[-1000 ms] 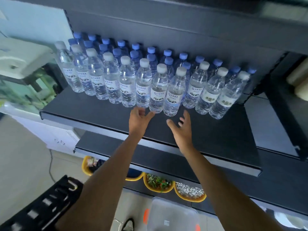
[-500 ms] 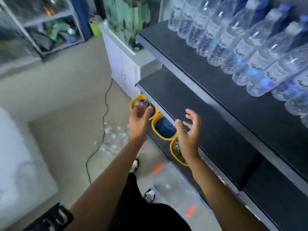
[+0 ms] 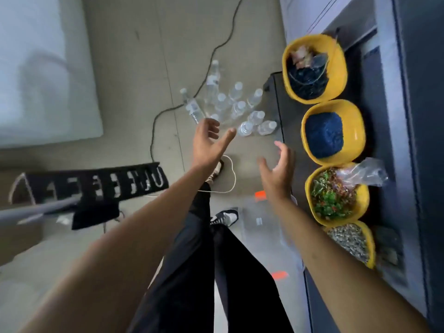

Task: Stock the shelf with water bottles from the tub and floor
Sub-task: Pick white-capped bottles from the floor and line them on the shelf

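Grey floor [image 3: 134, 56] underfoot, crossed by a black cable [image 3: 151, 140] and a white cord [image 3: 231, 169]. Along the right edge, a dark shelf [image 3: 420, 116] carrying four yellow bowls [image 3: 358, 140] of pebbles, greenery and odds and ends. Off to the left, a pale sheet [image 3: 43, 68] and a black crate [image 3: 96, 186].

Clustered on the floor just beside the shelf's corner: water bottles [image 3: 230, 104], most upright, a couple apparently lying flat. Nearer the feet, a clear tub [image 3: 262, 224] with orange latches, its contents too blurred to read.

Reaching down for another load, judging by the posture. Left hand [image 3: 207, 143] open, fingers spread, nearest the bottles but touching none. Right hand [image 3: 278, 169] likewise open, fingers loosely curved, holding nothing, well apart from the left.

Next, probably: bend lower and close each hand round a bottle, taking the near upright ones first to avoid toppling neighbours. Then lift clear of the cable and carry up to the shelf.
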The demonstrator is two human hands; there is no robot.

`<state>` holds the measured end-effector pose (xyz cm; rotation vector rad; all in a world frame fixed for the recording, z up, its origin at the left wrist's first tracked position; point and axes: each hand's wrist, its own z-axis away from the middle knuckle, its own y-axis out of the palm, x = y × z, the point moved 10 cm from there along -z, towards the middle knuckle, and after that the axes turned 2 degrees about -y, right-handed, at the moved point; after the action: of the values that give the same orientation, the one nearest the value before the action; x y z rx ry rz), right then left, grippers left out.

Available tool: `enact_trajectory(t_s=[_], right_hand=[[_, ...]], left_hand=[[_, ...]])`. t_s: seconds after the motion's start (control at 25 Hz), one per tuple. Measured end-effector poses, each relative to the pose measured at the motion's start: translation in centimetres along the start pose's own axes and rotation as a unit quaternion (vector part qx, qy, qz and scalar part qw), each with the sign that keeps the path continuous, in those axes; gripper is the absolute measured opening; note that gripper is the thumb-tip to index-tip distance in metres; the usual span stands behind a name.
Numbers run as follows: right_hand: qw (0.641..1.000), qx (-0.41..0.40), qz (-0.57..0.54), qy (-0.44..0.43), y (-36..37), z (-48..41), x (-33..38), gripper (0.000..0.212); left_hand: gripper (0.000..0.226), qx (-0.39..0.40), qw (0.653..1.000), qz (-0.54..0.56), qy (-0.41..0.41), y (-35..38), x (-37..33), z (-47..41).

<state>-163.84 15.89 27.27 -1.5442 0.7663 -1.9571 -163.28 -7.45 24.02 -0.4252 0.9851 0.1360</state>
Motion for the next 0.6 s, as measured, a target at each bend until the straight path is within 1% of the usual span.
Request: enact_trajectory(t_s=[0.12, 0.24, 0.28, 0.36, 0.44, 0.52, 0.6], right_hand=[[0.998, 0.039, 0.011, 0.047, 7.1, -4.6, -5.9, 0.054], [0.991, 0.089, 0.019, 0.100, 14.8, -9.7, -12.3, 0.065], [0.986, 0.105, 0.017, 0.128, 17.2, -11.3, -14.3, 0.069], [0.976, 0.111, -0.008, 0.187, 21.2, -14.5, -17.7, 0.076], [0.969, 0.105, -0.048, 0.217, 24.3, -17.2, -19.6, 0.080], [0.967, 0.097, -0.059, 0.230, 26.7, -19.4, -21.1, 0.077], [0.969, 0.070, -0.043, 0.234, 27.3, -20.4, -21.9, 0.061]], left_hand=[[0.057, 0.020, 0.997, -0.079, 0.007, 4.0, 5.7, -5.9], [0.070, -0.028, 0.982, -0.186, 0.015, 7.2, 11.7, -12.7], [0.076, -0.038, 0.977, -0.208, -0.004, 8.0, 13.9, -14.8], [0.085, -0.033, 0.976, -0.211, -0.050, 9.4, 18.0, -19.1], [0.085, 0.004, 0.972, -0.230, -0.055, 10.8, 20.6, -22.3], [0.078, 0.039, 0.968, -0.245, -0.043, 12.3, 22.7, -24.8], [0.069, 0.029, 0.974, -0.217, -0.054, 12.8, 24.1, -25.7]])
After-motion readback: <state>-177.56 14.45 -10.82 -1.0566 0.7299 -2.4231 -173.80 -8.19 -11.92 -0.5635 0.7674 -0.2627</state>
